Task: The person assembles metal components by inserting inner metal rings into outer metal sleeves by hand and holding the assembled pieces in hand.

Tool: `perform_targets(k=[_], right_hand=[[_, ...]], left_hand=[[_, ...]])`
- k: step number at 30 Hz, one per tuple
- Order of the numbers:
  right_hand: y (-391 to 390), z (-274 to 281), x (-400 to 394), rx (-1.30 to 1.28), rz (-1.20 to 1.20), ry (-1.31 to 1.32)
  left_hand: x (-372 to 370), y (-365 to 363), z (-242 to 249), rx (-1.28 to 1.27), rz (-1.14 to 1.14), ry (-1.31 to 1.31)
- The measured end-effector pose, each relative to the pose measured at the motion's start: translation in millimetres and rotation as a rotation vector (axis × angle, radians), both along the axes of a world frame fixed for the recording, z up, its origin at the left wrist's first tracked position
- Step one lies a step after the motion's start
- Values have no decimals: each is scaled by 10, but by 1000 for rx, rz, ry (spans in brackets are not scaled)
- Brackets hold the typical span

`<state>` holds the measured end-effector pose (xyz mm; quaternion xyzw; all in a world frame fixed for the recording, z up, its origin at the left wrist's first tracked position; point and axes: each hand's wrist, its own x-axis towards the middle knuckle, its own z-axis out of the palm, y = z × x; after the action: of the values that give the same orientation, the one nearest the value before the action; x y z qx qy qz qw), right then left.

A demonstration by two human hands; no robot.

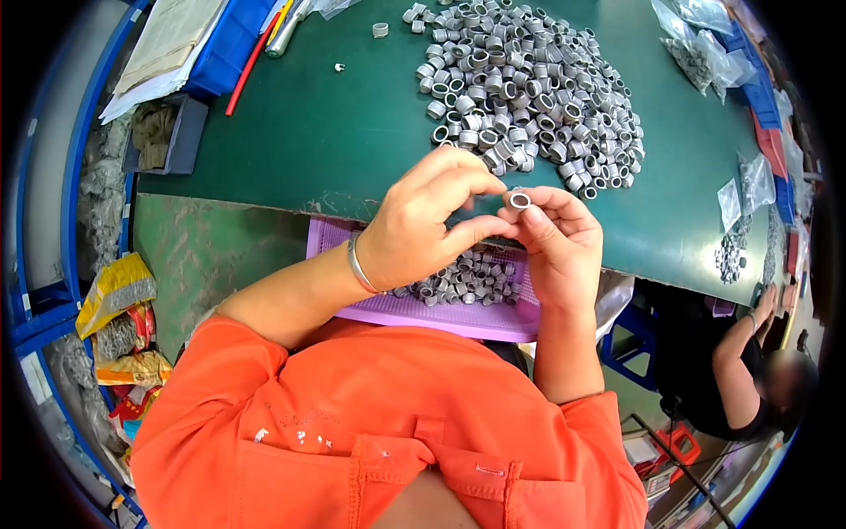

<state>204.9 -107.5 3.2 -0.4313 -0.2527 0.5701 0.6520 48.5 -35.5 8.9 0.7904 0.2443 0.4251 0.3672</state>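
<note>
A small grey metal ring point(520, 201) is pinched between the thumb and fingers of my right hand point(564, 242), its oval opening facing me. My left hand point(427, 216) curls in from the other side, its thumb and index fingertips at the ring's left edge; part of that contact is hidden. Just beyond both hands, a big heap of similar metal rings point(529, 88) covers the green table point(308, 132). Below my hands, a purple plastic basket point(423, 322) holds more grey metal rings point(471, 280).
One loose ring point(380, 30) and a small white bit point(339, 67) lie on the table. At left are a blue bin point(231, 48), a red stick point(251, 72) and a grey box point(187, 137). Plastic bags point(705, 57) lie at right, where another person point(736, 370) sits.
</note>
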Motion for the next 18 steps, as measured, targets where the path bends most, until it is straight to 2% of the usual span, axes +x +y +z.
perform_targets(k=[3, 5, 7, 9, 10, 11, 13, 15, 17, 18], right_hand=[[-36, -9, -21, 32, 47, 31], [-70, 38, -51, 23, 54, -159], [-84, 65, -56, 38, 14, -223], [-69, -17, 42, 136, -218, -861], [-24, -48, 99, 195, -270, -1031], [-18, -42, 108, 203, -273, -1034], [29, 35, 93, 142, -157, -1252], [73, 2, 53, 265, -106, -1441], [106, -38, 42, 329, -94, -1432], [123, -2, 35, 329, -102, -1405]], left_hand=[[-2, -25, -35, -92, -55, -35], [-16, -43, -30, -131, -65, -43], [-27, -48, -53, -159, -77, -82], [-44, -57, -77, -171, -52, -96], [-55, -65, -89, -183, -25, -110], [-68, -76, -97, -175, -25, -114], [-80, -66, -86, -120, 31, -42], [-83, -92, -15, -118, 65, 39], [-87, -8, -58, 164, 70, 129], [-98, 15, -10, 155, 67, 202]])
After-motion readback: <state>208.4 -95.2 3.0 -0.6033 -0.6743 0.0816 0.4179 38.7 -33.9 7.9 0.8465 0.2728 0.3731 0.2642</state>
